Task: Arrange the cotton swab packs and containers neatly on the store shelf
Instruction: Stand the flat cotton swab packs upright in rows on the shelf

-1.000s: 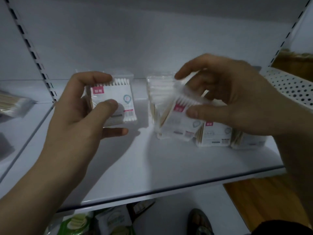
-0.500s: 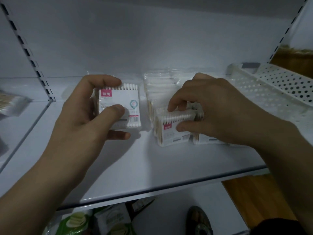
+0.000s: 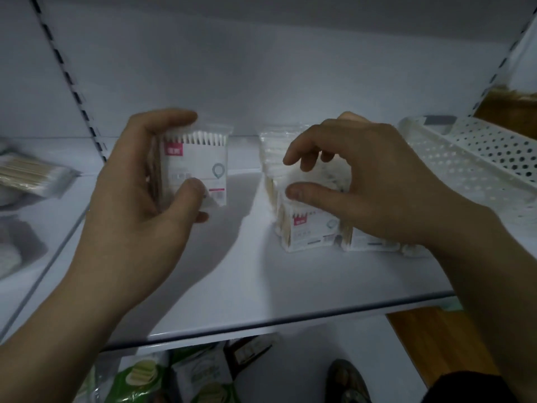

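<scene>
Over the shelf [image 3: 261, 292], left hand [image 3: 130, 210] fingers [image 3: 174, 119] clamp a swab pack [image 3: 200, 164]; right hand [image 3: 377, 193] fingers apart.

- held pack [image 3: 197, 167]: label print blurred, unreadable; left part covered by left hand [image 3: 136, 205].
- row of packs [image 3: 311, 231]: right end hidden under right hand [image 3: 377, 193]; count unclear, and whether its fingers [image 3: 293, 161] grip anything.
- perforated basket [image 3: 465, 158]: cut off at right edge.
- swab bundle [image 3: 29, 175]: cut off at left edge.
- green packets [image 3: 139, 373]: cut off at bottom edge.
</scene>
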A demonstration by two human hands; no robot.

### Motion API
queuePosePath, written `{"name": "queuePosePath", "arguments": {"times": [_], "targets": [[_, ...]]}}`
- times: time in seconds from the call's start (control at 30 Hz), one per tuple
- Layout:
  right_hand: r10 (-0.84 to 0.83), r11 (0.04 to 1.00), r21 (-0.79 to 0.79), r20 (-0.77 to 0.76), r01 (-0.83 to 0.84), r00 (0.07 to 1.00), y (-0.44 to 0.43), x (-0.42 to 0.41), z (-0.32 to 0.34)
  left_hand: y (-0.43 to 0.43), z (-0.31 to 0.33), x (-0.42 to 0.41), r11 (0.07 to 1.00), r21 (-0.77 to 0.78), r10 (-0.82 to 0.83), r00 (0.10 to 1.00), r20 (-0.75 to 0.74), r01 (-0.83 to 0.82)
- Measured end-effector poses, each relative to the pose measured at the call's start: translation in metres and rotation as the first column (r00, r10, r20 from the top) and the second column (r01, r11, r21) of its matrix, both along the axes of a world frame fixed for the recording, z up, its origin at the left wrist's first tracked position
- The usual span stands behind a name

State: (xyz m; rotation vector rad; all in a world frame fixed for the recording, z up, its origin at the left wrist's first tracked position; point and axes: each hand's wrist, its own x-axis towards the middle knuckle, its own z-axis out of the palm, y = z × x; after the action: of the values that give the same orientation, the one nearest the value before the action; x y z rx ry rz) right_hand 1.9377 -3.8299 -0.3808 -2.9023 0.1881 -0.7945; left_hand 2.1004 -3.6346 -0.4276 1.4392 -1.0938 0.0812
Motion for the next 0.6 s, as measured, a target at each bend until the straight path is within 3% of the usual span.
{"name": "queuePosePath", "arguments": {"times": [0.07,0.2,0.47,0.6], "targets": [[0.002,1.0,0.013,0.017,-0.002,1.0,0.009,0.014,0.0,0.015,0.007,0.005,0.989,0.011,0.143,0.967,0.211,-0.148],[0.061,0.998,0.019,0.045,-0.062,0.997,0.037,0.051,-0.001,0.054,0.016,0.022,0.939,-0.073,0.341,0.875,0.343,-0.337],[0.338,0.94,0.067,-0.029,-0.335,0.941,0.138,0.141,-0.002,0.163,0.028,0.058,0.78,-0.176,0.621,0.706,0.341,-0.6],[0.492,0.868,0.125,-0.071,-0.482,0.868,0.197,0.185,0.003,0.204,0.024,0.072,0.728,-0.177,0.681,0.672,0.292,-0.662]]}}
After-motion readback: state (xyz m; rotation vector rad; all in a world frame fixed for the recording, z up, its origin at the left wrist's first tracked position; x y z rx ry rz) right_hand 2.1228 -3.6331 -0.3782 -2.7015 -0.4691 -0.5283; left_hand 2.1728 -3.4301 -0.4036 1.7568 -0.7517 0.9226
